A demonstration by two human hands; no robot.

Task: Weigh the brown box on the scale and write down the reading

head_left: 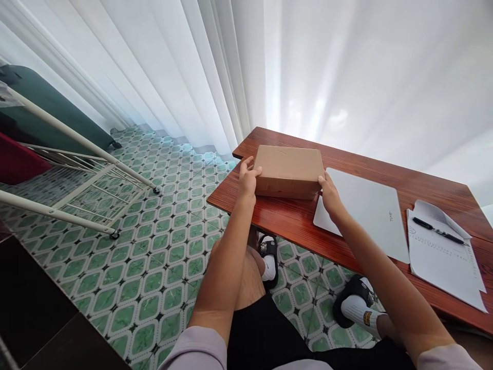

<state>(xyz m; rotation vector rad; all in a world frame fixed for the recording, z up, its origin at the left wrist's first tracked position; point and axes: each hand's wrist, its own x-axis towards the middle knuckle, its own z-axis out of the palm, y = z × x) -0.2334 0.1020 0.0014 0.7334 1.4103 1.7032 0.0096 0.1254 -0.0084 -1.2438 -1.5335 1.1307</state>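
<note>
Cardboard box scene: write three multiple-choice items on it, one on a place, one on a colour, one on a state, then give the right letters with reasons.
1. Where does the cardboard box sit?
A. on the tiled floor
B. at the left end of the wooden table
C. on the papers

2. What colour is the pen on the papers?
A. black
B. red
C. green

3. How is the box held?
A. by one hand only
B. untouched
C. by the left hand and the right hand, one at each end

Key: 1 B, the box rests on the tabletop near its left edge, beside the closed white laptop. 2 A, the pen is dark black against white sheets. 3 C, both hands press on opposite ends of the box.
</note>
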